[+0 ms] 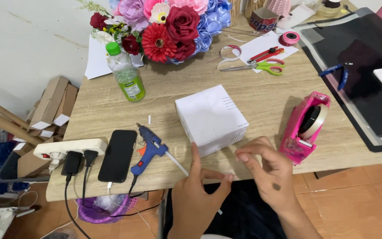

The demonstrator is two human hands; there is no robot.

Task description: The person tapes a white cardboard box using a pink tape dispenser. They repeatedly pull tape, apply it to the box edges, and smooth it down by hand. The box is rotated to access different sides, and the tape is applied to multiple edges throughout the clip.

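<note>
I see both hands at near surface (261, 110) edge; left hand (200, 194) and right hand (268, 175) pinch thin clear strip, probably tape, stretched between grips; white box (211, 119) just beyond fingertips, nearer left; dispenser (306, 126) right of right hand.

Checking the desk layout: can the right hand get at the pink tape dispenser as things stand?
Probably yes. The right hand lies just beside the pink tape dispenser on the table edge, and nothing stands between them. Its fingers seem to pinch something small, hard to make out, so they may not be free.
</note>
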